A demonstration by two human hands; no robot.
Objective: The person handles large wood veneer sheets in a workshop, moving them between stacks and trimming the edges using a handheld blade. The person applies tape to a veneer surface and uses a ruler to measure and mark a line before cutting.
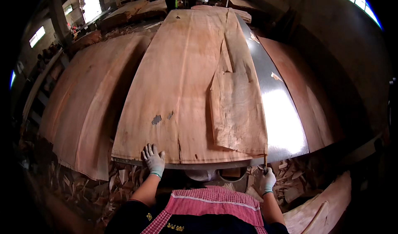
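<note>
A large sheet of thin wood veneer (pixel 166 80) covers most of the table before me, with a small ragged hole on its near left part and a crack at its near edge. On its right side lies a narrower, wrinkled veneer piece (pixel 238 109) with uneven edges. My left hand (pixel 154 160), in a pale glove, rests flat on the sheet's near left corner, fingers spread. Just off the near right corner, my gloved right hand (pixel 268 180) is closed around a slim, dark-handled knife-like tool (pixel 265 166). Its tip meets the sheet's corner; the fingers partly hide the handle.
Shiny metal tabletop (pixel 284 118) shows right of the sheet. Other veneer sheets lie to the left (pixel 89 97) and right (pixel 302 89). Wood scraps (pixel 93 194) cover the floor, and a curved veneer offcut (pixel 325 207) leans at lower right. Farther stacks stand behind.
</note>
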